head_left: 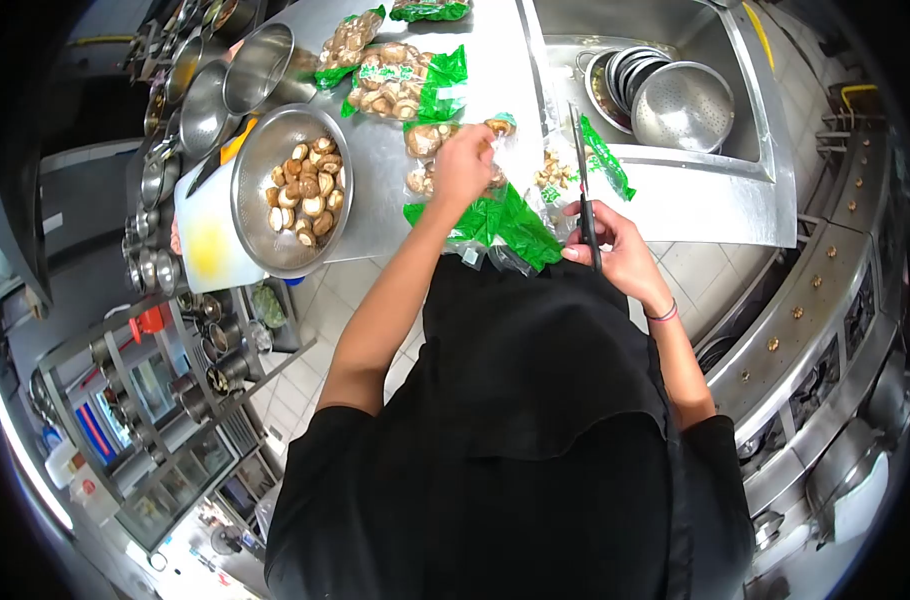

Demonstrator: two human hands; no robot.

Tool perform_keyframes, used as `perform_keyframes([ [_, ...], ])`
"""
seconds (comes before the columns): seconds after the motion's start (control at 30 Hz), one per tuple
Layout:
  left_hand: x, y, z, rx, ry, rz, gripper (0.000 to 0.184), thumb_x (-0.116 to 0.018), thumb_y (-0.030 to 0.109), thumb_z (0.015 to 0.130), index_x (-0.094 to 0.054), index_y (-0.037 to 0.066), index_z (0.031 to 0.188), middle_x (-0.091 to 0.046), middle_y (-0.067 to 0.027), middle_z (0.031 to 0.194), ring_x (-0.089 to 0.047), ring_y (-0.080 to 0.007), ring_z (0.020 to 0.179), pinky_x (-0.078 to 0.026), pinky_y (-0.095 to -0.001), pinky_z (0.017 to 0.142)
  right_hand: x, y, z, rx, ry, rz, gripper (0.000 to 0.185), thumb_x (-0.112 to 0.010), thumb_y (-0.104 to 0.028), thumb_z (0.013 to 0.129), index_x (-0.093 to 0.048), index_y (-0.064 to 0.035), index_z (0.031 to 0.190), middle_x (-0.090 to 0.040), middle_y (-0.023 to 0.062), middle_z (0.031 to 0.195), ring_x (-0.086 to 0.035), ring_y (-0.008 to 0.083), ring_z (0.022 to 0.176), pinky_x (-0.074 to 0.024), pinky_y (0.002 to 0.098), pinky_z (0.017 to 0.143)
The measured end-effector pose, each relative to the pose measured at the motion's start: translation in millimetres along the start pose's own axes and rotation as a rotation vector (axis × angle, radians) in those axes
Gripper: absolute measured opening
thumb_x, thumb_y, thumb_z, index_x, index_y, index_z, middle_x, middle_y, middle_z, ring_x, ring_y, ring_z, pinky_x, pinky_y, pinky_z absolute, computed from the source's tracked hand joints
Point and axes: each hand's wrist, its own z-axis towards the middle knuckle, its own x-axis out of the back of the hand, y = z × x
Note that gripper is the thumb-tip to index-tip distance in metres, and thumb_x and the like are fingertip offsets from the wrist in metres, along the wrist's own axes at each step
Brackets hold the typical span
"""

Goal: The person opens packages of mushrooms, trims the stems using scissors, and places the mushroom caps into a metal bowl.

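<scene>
My right hand (620, 255) grips black-handled scissors (584, 190), their blades pointing away from me. Over an opened plastic mushroom bag (523, 228) with green print, my left hand (463, 165) is curled with its fingers together; what they pinch is hidden. A brown mushroom (500, 127) shows right by those fingertips. Mushrooms (423, 138) in clear plastic lie beside and under that hand. Cut mushroom stems (553, 172) sit in a small heap near the scissors, with a green-printed wrapper (609, 160) beyond. To the left, a steel colander (247, 200) holds several mushrooms (310, 190).
More packed mushrooms (390, 85) lie farther back on the steel counter (375, 215). A white cutting board (210, 235) with a knife is left of the colander. Steel bowls (258, 68) stand behind it. The sink (575, 45) at right holds a perforated bowl (683, 107) and other pans.
</scene>
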Motion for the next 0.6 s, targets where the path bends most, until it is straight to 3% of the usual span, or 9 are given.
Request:
perform_keyframes([
  [0.07,18,-4,2,0.005,0.191,-0.266,0.03,-0.06,-0.006,0.079,-0.063,0.001,0.108,-0.067,-0.0136,0.103,-0.065,-0.0241,0.092,-0.051,-0.0339,0.082,7,-4,4,-0.012,-0.015,-0.098,0.045,-0.08,-0.014,0.079,-0.057,-0.0026,0.115,-0.059,0.0002,0.073,-0.053,0.0052,0.068,-0.0423,0.022,0.063],
  [0.17,58,6,-1,0.501,0.139,-1.422,0.018,-0.05,0.004,0.094,-0.057,-0.002,0.109,-0.062,-0.0132,0.104,-0.062,-0.0343,0.101,-0.052,-0.0429,0.091,9,-2,19,0.046,-0.049,-0.277,0.043,-0.079,-0.015,0.078,-0.058,-0.0038,0.113,-0.057,-0.0034,0.071,-0.05,0.0047,0.064,-0.0409,0.0224,0.062],
  [0.2,63,5,-5,0.495,0.158,-1.41,0.018,-0.05,0.004,0.094,-0.057,-0.002,0.109,-0.062,-0.0132,0.104,-0.062,-0.0343,0.101,-0.052,-0.0429,0.091,5,-2,24,0.04,-0.114,-0.251,0.043,-0.08,-0.016,0.078,-0.058,-0.0039,0.113,-0.055,-0.0039,0.069,-0.048,0.0044,0.063,-0.0402,0.022,0.062],
  [0.27,67,-1,-16,0.486,0.064,-1.922,0.017,-0.045,0.009,0.098,-0.052,0.0,0.111,-0.058,-0.0185,0.111,-0.055,-0.0401,0.116,-0.046,-0.0478,0.102,-5,-4,29,0.005,-0.211,-0.131,0.042,-0.081,-0.018,0.077,-0.06,-0.0032,0.109,-0.049,-0.0056,0.064,-0.044,0.0036,0.06,-0.0369,0.0232,0.057],
  [0.37,65,21,-24,0.514,0.109,-2.034,0.014,-0.046,0.009,0.097,-0.052,0.003,0.107,-0.056,-0.022,0.114,-0.047,-0.041,0.125,-0.041,-0.0489,0.107,-19,-9,36,0.02,-0.215,-0.371,0.04,-0.082,-0.021,0.075,-0.061,-0.003,0.104,-0.045,-0.0054,0.06,-0.043,0.0038,0.058,-0.0345,0.0258,0.053],
  [0.43,59,26,-29,0.465,0.112,-2.016,0.019,-0.046,0.014,0.098,-0.051,0.003,0.113,-0.05,-0.0244,0.127,-0.039,-0.0412,0.132,-0.037,-0.0496,0.11,-26,-7,38,0.054,-0.173,-0.441,0.041,-0.084,-0.027,0.073,-0.063,-0.0034,0.098,-0.043,-0.0024,0.054,-0.044,0.0088,0.051,-0.0336,0.0297,0.049],
  [0.5,54,31,-29,0.332,0.081,-1.995,0.028,-0.046,0.019,0.099,-0.049,0.003,0.122,-0.041,-0.0253,0.14,-0.035,-0.0414,0.135,-0.032,-0.0499,0.112,-28,-13,40,0.097,-0.123,-0.598,0.049,-0.082,-0.045,0.069,-0.065,-0.0044,0.091,-0.056,0.0107,0.055,-0.059,0.0315,0.053,-0.0433,0.0409,0.053],
  [0.53,53,33,-30,0.293,0.053,-1.929,0.043,-0.044,0.023,0.1,-0.041,0.002,0.136,-0.032,-0.0227,0.148,-0.032,-0.0393,0.138,-0.03,-0.0483,0.113,-28,-12,41,0.103,-0.124,-0.599,0.049,-0.082,-0.045,0.069,-0.065,-0.0044,0.091,-0.056,0.0107,0.055,-0.059,0.0315,0.053,-0.0433,0.0409,0.053],
  [0.6,51,38,-30,0.28,0.061,-1.811,0.048,-0.043,0.026,0.1,-0.035,0.0,0.14,-0.03,-0.0222,0.15,-0.03,-0.0389,0.139,-0.03,-0.0484,0.113,-28,-8,41,0.164,-0.11,-0.689,0.049,-0.081,-0.047,0.069,-0.065,-0.0049,0.087,-0.056,0.012,0.054,-0.061,0.0348,0.058,-0.045,0.043,0.055],
])
